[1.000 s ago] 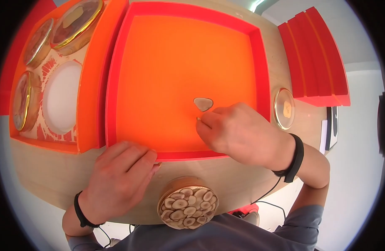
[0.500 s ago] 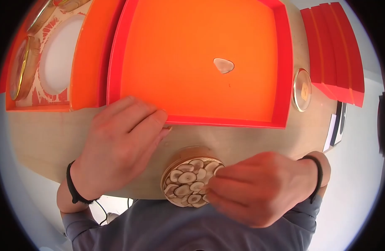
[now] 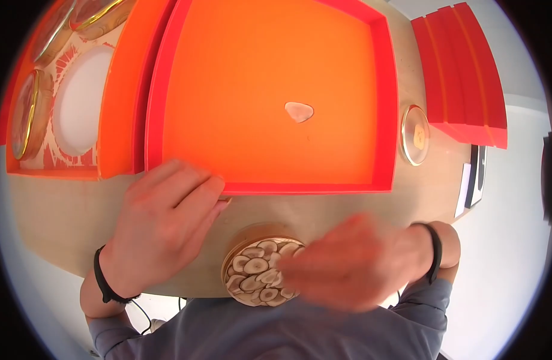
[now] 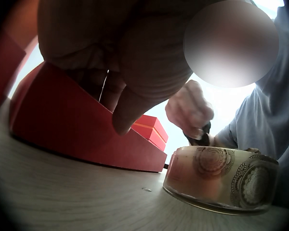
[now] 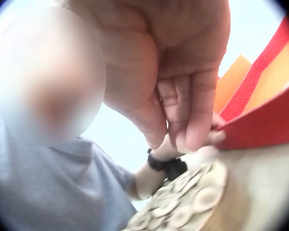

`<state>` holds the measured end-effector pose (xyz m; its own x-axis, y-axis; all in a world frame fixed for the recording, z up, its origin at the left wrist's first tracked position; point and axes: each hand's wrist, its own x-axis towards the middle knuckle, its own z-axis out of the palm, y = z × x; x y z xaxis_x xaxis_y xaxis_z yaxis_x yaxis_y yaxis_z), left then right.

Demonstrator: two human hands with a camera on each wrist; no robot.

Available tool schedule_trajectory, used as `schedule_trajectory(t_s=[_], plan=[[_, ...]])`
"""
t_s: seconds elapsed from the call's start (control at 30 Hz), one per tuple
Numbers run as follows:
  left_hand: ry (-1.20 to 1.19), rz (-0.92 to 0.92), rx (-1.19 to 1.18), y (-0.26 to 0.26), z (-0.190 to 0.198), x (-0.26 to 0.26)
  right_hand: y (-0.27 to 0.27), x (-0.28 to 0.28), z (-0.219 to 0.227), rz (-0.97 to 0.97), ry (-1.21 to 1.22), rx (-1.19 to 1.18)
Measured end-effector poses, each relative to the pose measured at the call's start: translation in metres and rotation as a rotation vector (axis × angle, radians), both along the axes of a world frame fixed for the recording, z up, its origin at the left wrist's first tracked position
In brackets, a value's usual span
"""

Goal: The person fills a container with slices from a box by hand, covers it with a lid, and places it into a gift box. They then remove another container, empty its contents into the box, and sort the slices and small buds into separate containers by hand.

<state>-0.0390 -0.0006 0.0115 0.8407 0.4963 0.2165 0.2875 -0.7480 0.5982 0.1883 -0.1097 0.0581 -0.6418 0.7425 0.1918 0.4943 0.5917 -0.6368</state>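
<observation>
My left hand (image 3: 168, 222) grips the front wall of a red box (image 3: 306, 187) lined in orange, its thumb on the outer face in the left wrist view. A thin pale slice with a dark edge (image 3: 299, 112) lies on the box's floor. Just above a round tub (image 4: 216, 175) filled with pale, brown-ringed dried slices (image 3: 255, 267) is my right hand (image 3: 348, 264), blurred in the head view. Its fingers point down, thumb close to the fingertips (image 5: 190, 142), and no slice shows between them in the right wrist view.
To the left stands an orange tray (image 3: 60, 173) with several gold-rimmed round tubs (image 3: 29, 117) and a round white recess (image 3: 81, 102). A clear gold-rimmed lid (image 3: 415, 137) lies right of the box. Red box pieces (image 3: 462, 78) stand behind it.
My right hand has gone from beside the slice in the box to the tub near my body. The slice stays in the box, and my left hand keeps its place on the wall.
</observation>
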Motion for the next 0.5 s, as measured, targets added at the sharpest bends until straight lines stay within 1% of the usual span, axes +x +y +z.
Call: schedule_trajectory(t_s=[0.07,0.13,0.2,0.4,0.47,0.5], plan=[[-0.008,0.004,0.002,-0.001,-0.001,0.0,0.025,0.019,-0.003,-0.151,-0.095,0.181],[-0.016,0.007,0.002,-0.001,0.0,-0.001,0.052,0.037,-0.004,-0.21,-0.313,0.279],[-0.018,0.009,0.011,-0.001,-0.001,-0.001,0.07,0.046,-0.005,-0.195,-0.453,0.223],[-0.014,0.005,0.001,-0.001,0.0,-0.002,0.098,0.049,-0.02,-0.07,-0.51,0.148],[-0.02,0.007,0.0,-0.001,0.0,-0.002,0.101,0.048,-0.018,-0.034,-0.506,0.194],[-0.023,0.008,0.0,-0.001,0.0,-0.002,0.101,0.047,-0.017,-0.021,-0.542,0.204]])
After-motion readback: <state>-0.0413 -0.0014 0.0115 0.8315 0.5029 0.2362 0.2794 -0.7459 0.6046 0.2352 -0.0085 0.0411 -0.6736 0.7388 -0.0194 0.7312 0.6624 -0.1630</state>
